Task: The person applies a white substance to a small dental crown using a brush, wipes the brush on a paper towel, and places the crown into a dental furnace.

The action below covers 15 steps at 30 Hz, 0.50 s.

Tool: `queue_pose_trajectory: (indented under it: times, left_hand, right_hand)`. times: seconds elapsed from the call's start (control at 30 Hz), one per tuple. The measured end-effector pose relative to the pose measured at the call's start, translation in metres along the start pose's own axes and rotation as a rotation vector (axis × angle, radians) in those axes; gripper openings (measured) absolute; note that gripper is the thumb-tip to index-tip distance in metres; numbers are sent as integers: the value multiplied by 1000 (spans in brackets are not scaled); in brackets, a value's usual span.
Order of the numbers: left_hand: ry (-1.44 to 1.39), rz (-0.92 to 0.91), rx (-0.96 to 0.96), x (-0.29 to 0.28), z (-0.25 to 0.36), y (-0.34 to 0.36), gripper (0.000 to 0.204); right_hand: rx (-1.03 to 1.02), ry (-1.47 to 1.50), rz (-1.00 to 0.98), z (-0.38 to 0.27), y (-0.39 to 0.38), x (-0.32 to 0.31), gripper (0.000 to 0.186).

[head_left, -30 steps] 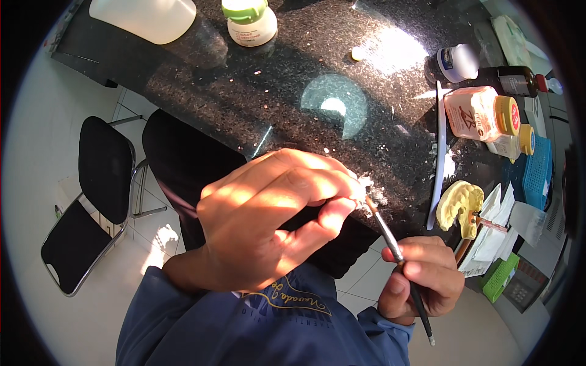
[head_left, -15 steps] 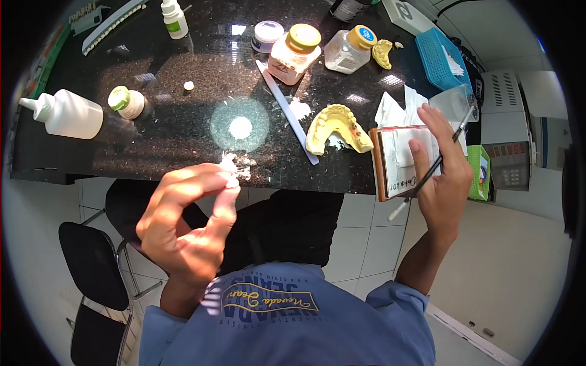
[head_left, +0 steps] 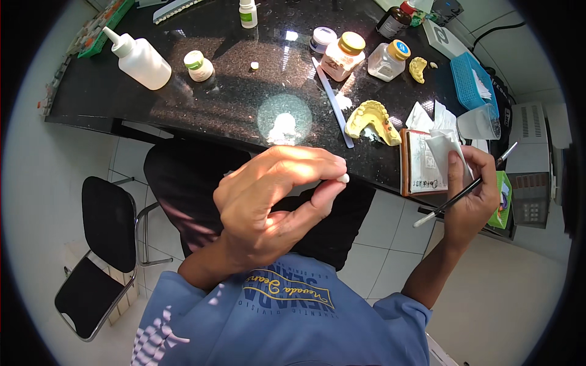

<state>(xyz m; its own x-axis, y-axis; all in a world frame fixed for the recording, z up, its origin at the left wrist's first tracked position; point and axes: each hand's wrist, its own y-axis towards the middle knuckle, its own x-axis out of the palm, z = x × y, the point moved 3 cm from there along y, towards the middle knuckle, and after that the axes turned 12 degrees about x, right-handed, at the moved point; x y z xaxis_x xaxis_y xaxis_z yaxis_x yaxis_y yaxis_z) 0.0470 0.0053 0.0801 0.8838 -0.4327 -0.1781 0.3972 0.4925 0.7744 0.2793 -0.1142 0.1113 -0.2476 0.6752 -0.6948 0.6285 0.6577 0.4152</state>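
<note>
1. Small white piece (head_left: 345,179) was pinched by left hand (head_left: 268,204), thumb against fingertips, near the surface (head_left: 226,110)'s front edge.
2. Brush (head_left: 444,206) and folded white tissue (head_left: 442,149) were clamped in right hand (head_left: 473,201)'s fingers, near the surface's front right corner.

In the right hand (head_left: 475,198) are creased, matt white paper (head_left: 444,148) and a brush (head_left: 448,202) with a glossy black handle. Beyond the hands spreads the surface (head_left: 213,104), polished speckled stone by its look, with a smooth plastic bottle (head_left: 145,64) beyond the left hand (head_left: 265,207). Between the hands, the yellowish cast (head_left: 370,114) looks matt and plaster-like. Below them, the shirt (head_left: 268,335) is soft matt cloth.
</note>
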Motion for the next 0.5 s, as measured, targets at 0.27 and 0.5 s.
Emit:
queue_pose_trajectory:
  times: [0.27,0.5]
  left_hand:
    - [-18,-47,19,18,12,1,27]
    - [-63,-69,-13,27,17,-1,29]
  right_hand:
    - [-74,319,17,-46,-41,27,26]
    - [-58,512,12,-49,-64,30,34]
